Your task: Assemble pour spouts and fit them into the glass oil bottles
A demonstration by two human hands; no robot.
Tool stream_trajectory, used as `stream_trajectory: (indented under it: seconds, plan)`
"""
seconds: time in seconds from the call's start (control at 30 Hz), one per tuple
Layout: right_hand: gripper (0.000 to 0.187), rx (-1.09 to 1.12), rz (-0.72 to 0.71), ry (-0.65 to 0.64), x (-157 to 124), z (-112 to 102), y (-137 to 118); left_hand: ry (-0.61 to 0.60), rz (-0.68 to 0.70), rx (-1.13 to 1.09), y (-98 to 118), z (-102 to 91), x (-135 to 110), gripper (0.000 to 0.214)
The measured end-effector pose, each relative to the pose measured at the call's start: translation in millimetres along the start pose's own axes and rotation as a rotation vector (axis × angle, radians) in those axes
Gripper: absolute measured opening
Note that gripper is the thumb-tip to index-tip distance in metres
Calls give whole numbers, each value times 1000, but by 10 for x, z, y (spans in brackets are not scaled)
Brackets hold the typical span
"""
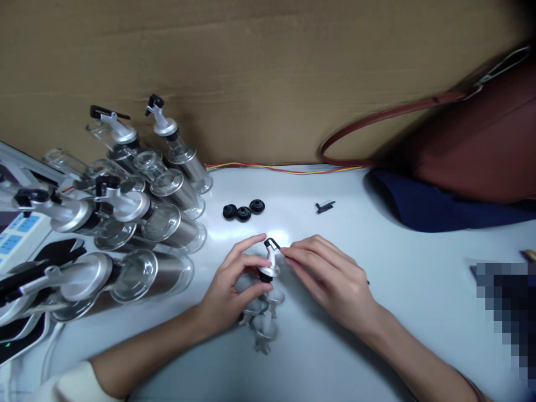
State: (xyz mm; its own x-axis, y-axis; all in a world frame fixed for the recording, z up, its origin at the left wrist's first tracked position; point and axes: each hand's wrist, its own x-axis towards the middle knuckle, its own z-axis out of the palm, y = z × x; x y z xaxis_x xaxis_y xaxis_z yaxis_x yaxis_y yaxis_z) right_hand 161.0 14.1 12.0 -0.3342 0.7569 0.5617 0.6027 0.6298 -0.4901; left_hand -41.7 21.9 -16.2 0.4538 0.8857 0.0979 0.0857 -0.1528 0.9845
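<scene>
My left hand (pixel 228 290) pinches a small silver pourer spout (pixel 269 264) with a black collar, holding it upright over the white table. My right hand (pixel 326 273) comes in from the right, its fingertips pinched at the spout's black flip cap (pixel 272 243). Under my hands lie several more silver spouts (pixel 263 321) in a loose heap. Three black rubber stoppers (pixel 243 211) sit just beyond, and a single black cap piece (pixel 325 207) lies farther right.
Several glass and steel bottles (pixel 138 223), some fitted with spouts, lie stacked at the left. A white device with blue buttons (pixel 17 231) is at the far left. A brown bag (pixel 481 139) on dark blue cloth (pixel 431 206) fills the right. Cardboard wall (pixel 268 72) and coloured wires (pixel 288 168) behind.
</scene>
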Motion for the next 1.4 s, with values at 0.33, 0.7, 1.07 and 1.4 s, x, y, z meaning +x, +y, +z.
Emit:
stream_trajectory:
  seconds: [0.33,0.7,1.07,1.4]
  plan:
    - [28,61,109,-15,-9,22,-38,14,-33,-79,-10,5,0,19]
    - [40,254,262,-61,-70,79,-45,69,-11,-86,-35,19,-26,23]
    - [24,386,354,-33,-80,94,-67,58,-22,-106,-30,21,-17,23]
    - [29,298,396,-30,-74,95,-89,63,11,-97,11,21,-17,30]
